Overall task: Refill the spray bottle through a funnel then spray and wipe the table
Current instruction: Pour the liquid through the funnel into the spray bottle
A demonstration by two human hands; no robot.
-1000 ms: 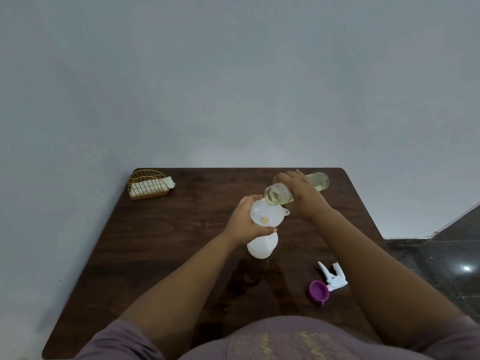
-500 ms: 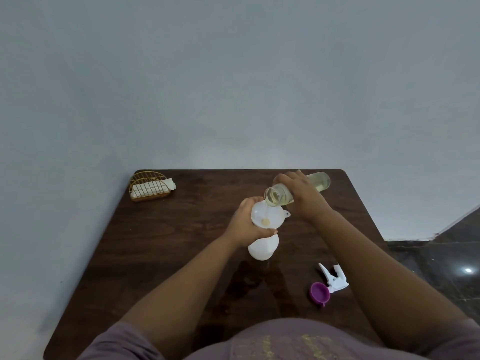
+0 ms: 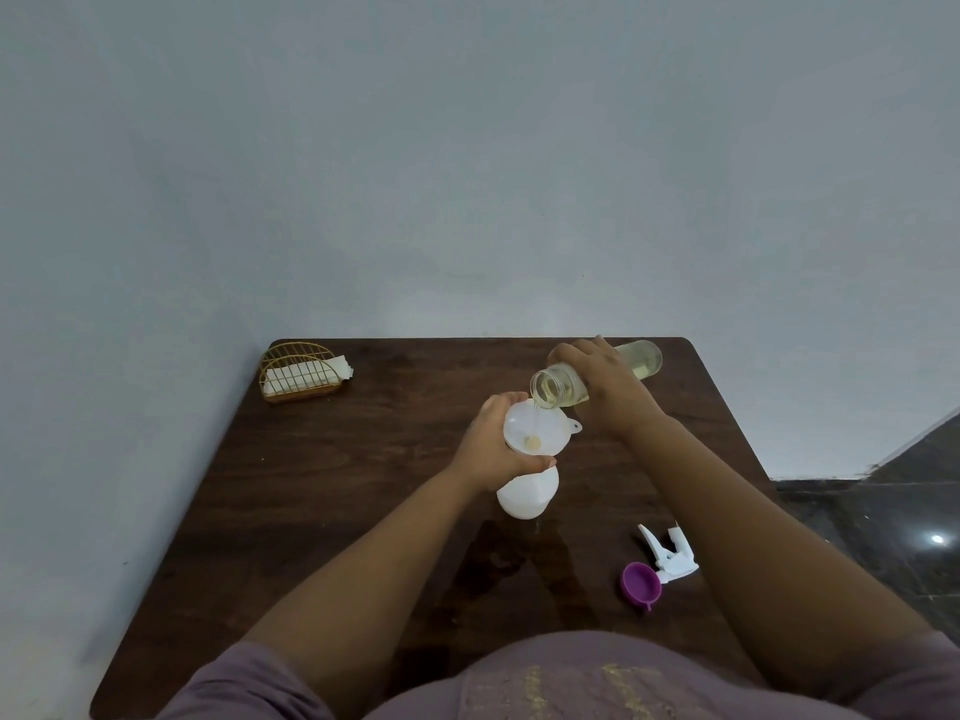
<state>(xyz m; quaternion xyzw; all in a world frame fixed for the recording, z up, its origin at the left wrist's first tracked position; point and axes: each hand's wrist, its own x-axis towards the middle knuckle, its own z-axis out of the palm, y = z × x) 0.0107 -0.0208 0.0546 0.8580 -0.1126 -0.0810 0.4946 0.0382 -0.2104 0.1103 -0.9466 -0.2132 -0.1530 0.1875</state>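
Observation:
A white spray bottle point(image 3: 524, 493) stands on the dark wooden table point(image 3: 322, 491) with a white funnel point(image 3: 537, 428) in its neck. My left hand point(image 3: 491, 444) grips the funnel and the bottle's neck. My right hand point(image 3: 605, 384) holds a clear bottle point(image 3: 644, 358) of yellowish liquid tipped on its side, its open mouth over the funnel's rim. A little liquid sits at the funnel's bottom. The spray head point(image 3: 670, 556), white with a purple cap, lies on the table to the right.
A gold wire holder with white cloths or napkins point(image 3: 301, 374) sits at the table's far left corner. A grey wall stands behind the table. Dark tiled floor point(image 3: 883, 517) lies to the right. Damp-looking patches mark the wood in front of the bottle.
The hands, funnel and tipped bottle have stayed almost still. The clear bottle stays tipped over the funnel.

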